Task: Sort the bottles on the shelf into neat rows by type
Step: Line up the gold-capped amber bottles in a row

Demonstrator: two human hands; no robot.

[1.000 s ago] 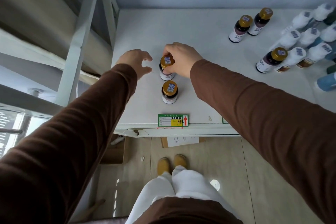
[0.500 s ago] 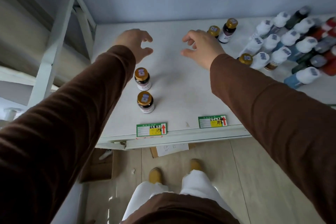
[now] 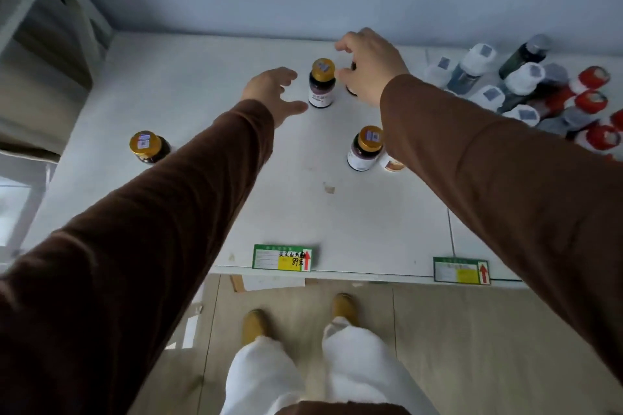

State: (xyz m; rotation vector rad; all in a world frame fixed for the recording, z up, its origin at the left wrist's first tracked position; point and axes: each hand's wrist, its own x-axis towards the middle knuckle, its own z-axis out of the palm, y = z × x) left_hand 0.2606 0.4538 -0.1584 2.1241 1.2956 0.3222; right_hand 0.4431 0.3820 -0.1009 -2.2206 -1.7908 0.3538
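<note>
White shelf [image 3: 188, 84] against grey-blue wall, dim light. L hand [image 3: 273, 93] open, fingers spread, just beside the back gold-cap bottle [image 3: 322, 84], not touching. R hand [image 3: 369, 67] curled over a second bottle [image 3: 351, 88], mostly hidden, so can't tell if grip is closed on it. Risks, imo: two-hand reach into close-set bottles, L knuckles could tip the tall narrow one. R sleeve [image 3: 472, 162] passes right over front gold-cap bottle [image 3: 364, 150], drag on pull-back could topple it. Mixed cluster [image 3: 526, 91] at right is tight, domino risk.
</note>
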